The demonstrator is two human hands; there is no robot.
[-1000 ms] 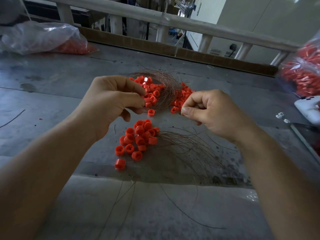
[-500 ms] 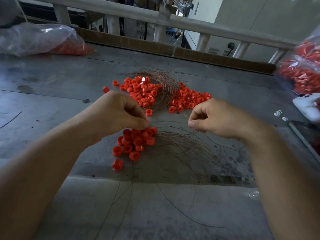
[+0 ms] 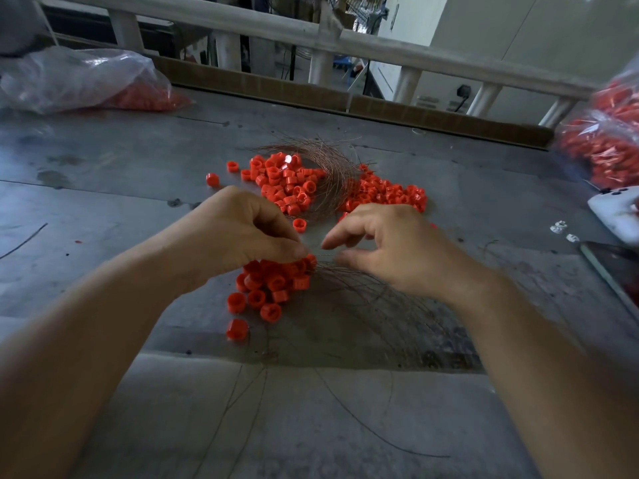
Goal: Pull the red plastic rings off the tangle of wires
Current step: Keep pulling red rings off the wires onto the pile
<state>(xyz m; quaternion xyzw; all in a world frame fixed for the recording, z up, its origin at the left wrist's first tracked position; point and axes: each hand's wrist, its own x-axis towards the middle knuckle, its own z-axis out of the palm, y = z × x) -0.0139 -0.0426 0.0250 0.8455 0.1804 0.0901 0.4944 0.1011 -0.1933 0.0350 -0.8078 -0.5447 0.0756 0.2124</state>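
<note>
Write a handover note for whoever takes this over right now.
Left hand: pinches a wire strand above the near ring pile.
Right hand: open, holds nothing.
Done: near ring pile looks freed, bare wires beside it.
Left: far rings lie tangled in the wire bundle; strip those.

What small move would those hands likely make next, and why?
Probably the right hand closes finger and thumb on the thin wire and draws it sideways. The left hand seems to pinch that wire just above the near pile of rings, while the right hand is open beside it, fingertips apart near the strand.
</note>
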